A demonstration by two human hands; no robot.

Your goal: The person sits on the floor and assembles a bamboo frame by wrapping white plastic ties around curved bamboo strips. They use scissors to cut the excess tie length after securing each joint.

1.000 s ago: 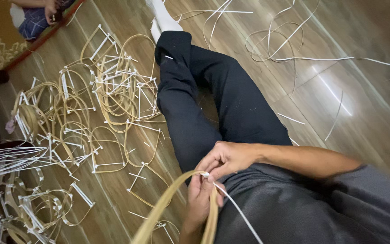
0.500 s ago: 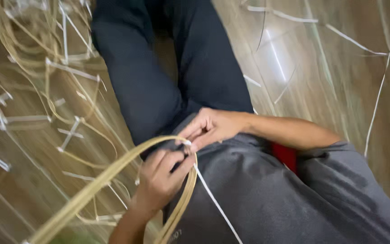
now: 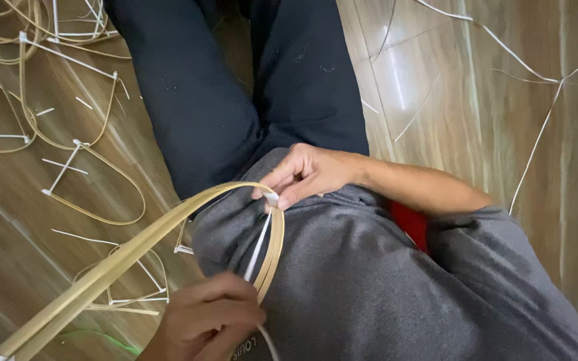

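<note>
Bamboo strips (image 3: 135,251) bent into a loop over the lap, apex at right hand (image 3: 306,175), which pinches it with a white strap (image 3: 259,246). Left hand (image 3: 205,321) closed on the strap and the loop's lower side. Tied loops (image 3: 88,180) lie on the wooden floor (image 3: 476,113).

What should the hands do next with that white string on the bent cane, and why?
Probably pull the white strip tight with the left hand. It runs straight from that hand up to the bend of the cane loop, where the right hand pinches it against the cane, so tightening would likely cinch the binding.
</note>
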